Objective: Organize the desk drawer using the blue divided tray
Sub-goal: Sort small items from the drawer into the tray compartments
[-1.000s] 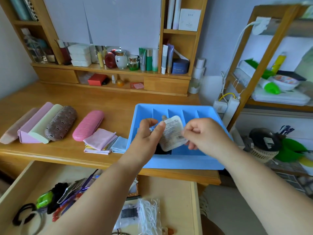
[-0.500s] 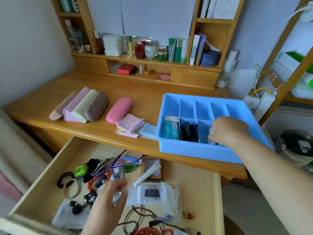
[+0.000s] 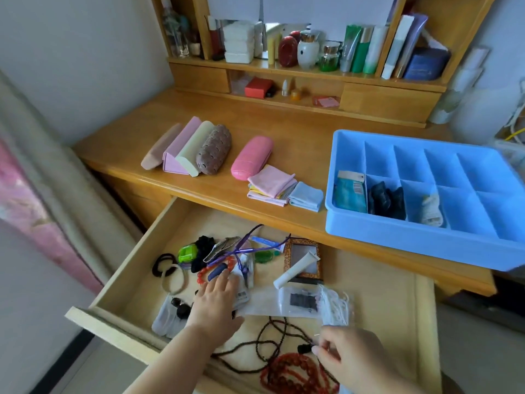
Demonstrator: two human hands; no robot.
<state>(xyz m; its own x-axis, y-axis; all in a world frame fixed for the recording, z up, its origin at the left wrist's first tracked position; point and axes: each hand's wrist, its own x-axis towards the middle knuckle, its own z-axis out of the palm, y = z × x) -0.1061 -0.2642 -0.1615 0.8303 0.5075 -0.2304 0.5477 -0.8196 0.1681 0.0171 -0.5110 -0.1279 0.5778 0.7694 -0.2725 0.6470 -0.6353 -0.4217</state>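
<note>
We had the blue divided tray [image 3: 426, 234] parked on the surface [image 3: 298, 137] at its right front edge, just above the open drawer [image 3: 383, 294], likely so each transfer was a short lift. 3 front compartments were filled: teal packet [image 3: 350, 191], dark item [image 3: 387, 201], white item [image 3: 431, 210], 1 kind per cell; the other cells were empty. Left hand [image 3: 214, 304] lay flat, fingers straight, on the clutter at drawer centre, holding nothing, probably sorting. Right hand [image 3: 352, 356] pinched the dark beaded cord [image 3: 264, 345] near the drawer front, beside the red bead string [image 3: 295, 373], looked like the next pick. Tangled cord could drag neighbours.
</note>
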